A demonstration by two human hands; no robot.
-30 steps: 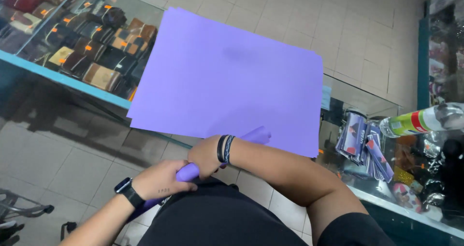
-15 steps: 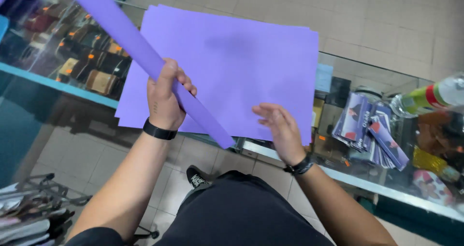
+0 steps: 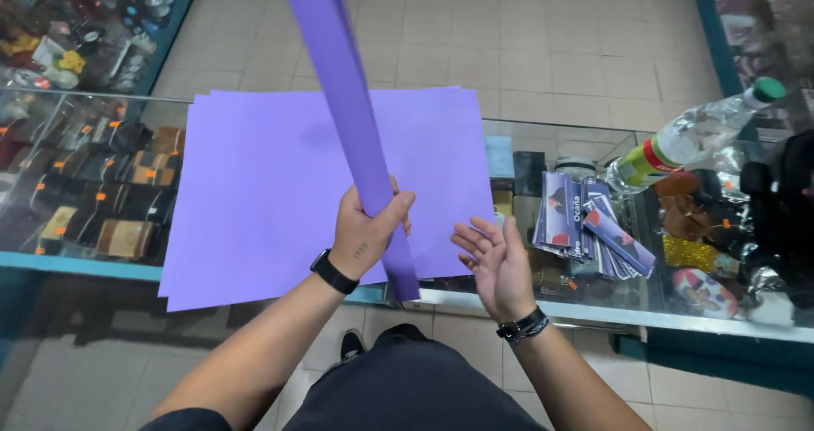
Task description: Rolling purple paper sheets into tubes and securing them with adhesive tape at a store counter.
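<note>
Left hand (image 3: pixel 366 226) wraps tight around a long purple paper roll (image 3: pixel 343 100), fingers curled right round it near its lower end, and the roll shoots up and away, tilted, running out of the top of the view. Its bottom tip pokes out below the fist, over the near edge of the glass desk (image 3: pixel 560 300). Right hand (image 3: pixel 500 266) is just beside it, spread open, palm turned toward the roll, fingers loose and holding nothing, not touching the roll. A black watch sits on the left wrist, dark bands on the right one.

Under both hands lies a stack of flat purple sheets (image 3: pixel 254 202), spread across the glass top. To the right of the stack, a fan of small printed cards (image 3: pixel 585 223) rests on the glass, and beyond them a clear plastic bottle (image 3: pixel 691 139) with a green cap lies on its side. Wallets (image 3: pixel 102 194) show through the glass at the left.
</note>
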